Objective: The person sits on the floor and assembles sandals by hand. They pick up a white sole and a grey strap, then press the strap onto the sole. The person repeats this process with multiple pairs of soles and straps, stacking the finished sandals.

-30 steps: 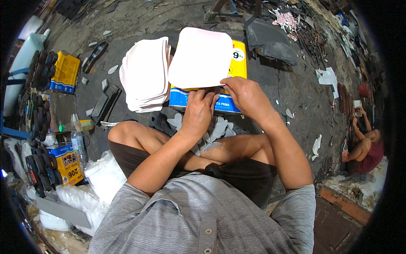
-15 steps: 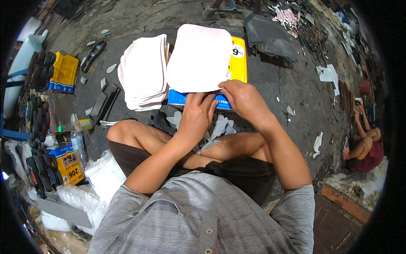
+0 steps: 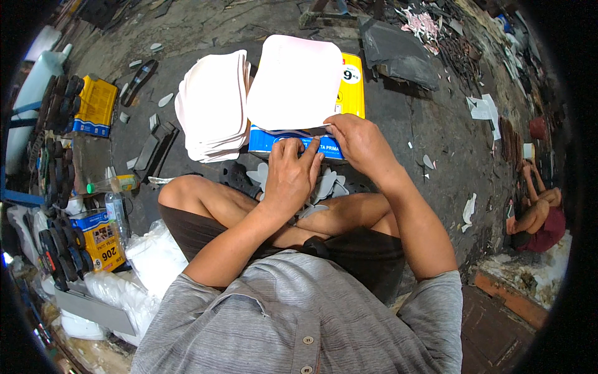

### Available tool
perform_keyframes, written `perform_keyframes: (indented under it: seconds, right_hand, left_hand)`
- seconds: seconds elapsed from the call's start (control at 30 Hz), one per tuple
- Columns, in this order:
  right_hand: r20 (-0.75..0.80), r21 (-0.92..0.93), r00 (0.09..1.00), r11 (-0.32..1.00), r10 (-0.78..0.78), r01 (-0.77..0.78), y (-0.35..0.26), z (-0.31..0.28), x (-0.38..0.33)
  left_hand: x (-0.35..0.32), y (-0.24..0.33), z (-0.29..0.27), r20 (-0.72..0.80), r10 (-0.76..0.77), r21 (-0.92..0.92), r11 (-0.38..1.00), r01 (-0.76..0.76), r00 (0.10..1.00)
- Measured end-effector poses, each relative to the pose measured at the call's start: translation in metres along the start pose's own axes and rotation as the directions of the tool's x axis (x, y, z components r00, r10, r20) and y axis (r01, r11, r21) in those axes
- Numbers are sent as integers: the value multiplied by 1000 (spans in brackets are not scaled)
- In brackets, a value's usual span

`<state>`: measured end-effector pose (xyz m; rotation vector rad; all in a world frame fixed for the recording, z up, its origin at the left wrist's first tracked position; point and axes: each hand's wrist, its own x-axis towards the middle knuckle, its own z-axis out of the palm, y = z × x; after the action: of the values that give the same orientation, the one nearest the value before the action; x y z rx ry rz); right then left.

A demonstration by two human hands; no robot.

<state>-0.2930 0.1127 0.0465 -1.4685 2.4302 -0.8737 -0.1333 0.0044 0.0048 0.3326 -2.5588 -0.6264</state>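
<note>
A large white sheet (image 3: 296, 84) with rounded corners lies on a yellow and blue tin (image 3: 353, 96) in front of me. My right hand (image 3: 358, 142) pinches the sheet's near right corner between thumb and fingers, and the near edge is lifted a little. My left hand (image 3: 289, 171) rests its fingertips against the tin's blue near side, just below that edge; its fingers are bent and partly apart, with nothing visible in them. Left of the tin stands a stack of similar white sheets (image 3: 212, 106). Small grey cut pieces (image 3: 327, 185) lie between the tin and my crossed legs.
At the left are another yellow tin (image 3: 95, 103), dark shoe soles (image 3: 53, 165), a clear bottle (image 3: 115, 212) and white plastic bags (image 3: 152, 252). A dark flat slab (image 3: 398, 53) lies far right of the tin. Another person (image 3: 542, 218) sits at the right edge. Scraps litter the floor.
My left hand has drawn back slightly from under the sheet's edge, baring more of the tin's blue side. My right hand keeps its pinch, and the near edge sits a little higher.
</note>
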Motion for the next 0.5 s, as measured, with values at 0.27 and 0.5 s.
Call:
perform_keyframes:
  seconds: [0.27, 0.5]
  right_hand:
    - [-1, -17, 999, 999, 45, -45, 2, -3, 7]
    - [-49, -34, 998, 999, 39, -41, 0, -11, 15]
  left_hand:
    - [5, 0, 0, -16, 19, -30, 999, -19, 1000]
    - [8, -2, -1, 14, 47, -20, 999, -46, 999]
